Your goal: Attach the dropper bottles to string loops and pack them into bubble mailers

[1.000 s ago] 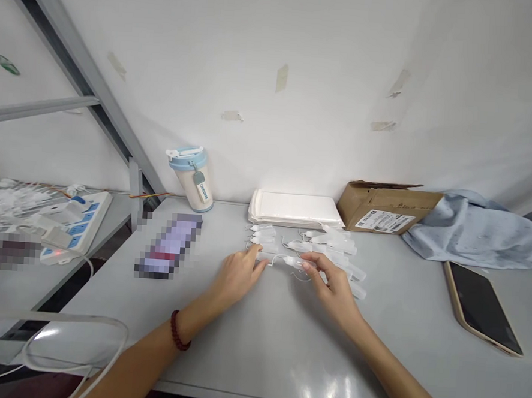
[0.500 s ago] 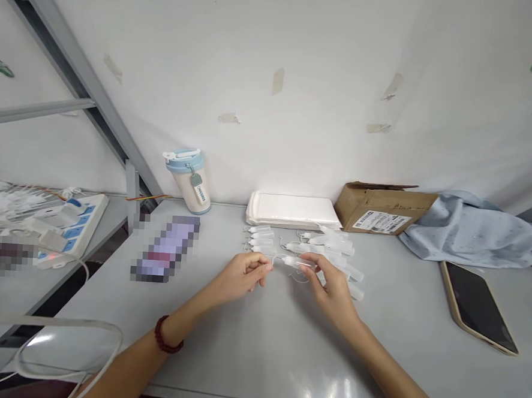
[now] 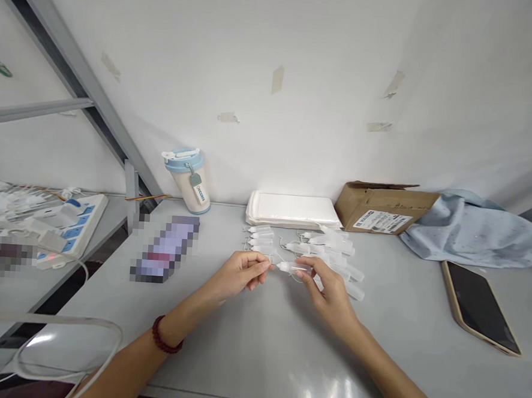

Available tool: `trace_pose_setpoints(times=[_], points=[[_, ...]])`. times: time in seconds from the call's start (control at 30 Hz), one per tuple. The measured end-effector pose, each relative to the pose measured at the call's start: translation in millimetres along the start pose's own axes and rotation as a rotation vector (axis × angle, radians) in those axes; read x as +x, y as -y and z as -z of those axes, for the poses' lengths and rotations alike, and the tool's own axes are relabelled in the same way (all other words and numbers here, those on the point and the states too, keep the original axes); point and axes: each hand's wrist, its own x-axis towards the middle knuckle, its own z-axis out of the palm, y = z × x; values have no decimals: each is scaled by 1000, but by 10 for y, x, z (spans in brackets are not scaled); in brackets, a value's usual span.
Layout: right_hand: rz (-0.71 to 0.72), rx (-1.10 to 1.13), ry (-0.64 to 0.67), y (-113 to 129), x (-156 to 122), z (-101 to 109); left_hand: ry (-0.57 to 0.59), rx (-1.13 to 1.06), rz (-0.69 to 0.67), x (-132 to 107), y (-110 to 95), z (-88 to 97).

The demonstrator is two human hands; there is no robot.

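Observation:
My right hand (image 3: pixel 330 287) pinches a small translucent squeeze bottle (image 3: pixel 294 267) by its body. The bottle lies almost level, its narrow nozzle pointing left. At the nozzle's end, my left hand (image 3: pixel 243 271) is closed in a pinch. A thin pale cord runs from the nozzle toward those fingertips, which hide whatever small piece is between them. Behind my hands lie more such bottles in two groups: smaller ones (image 3: pixel 260 242) in a column on the left, larger ones (image 3: pixel 335 246) overlapping on the right, several with thin curved cords at their tips.
Along the wall stand a cream tumbler (image 3: pixel 190 185), a stack of white packets (image 3: pixel 295 209), a cardboard box (image 3: pixel 383 206) and a grey-blue cloth (image 3: pixel 471 229). A phone (image 3: pixel 478 305) lies on the right, a blurred-out device (image 3: pixel 166 250) on the left. A power strip (image 3: pixel 82 224) and cables occupy the neighbouring table.
The held bottle has shifted slightly left and down, bringing its nozzle closer to my left fingertips. The cord, looped between hand and nozzle before, now shows less clearly.

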Motion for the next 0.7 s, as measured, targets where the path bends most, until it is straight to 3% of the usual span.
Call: trace_pose_setpoints(times=[0.37,0.7], points=[[220,-70,-57,-37,-2,-11,2,116,-59,16,50,-24],[255,-60,-34,-59,-41,-83,30,139,-62,4,87,-67]])
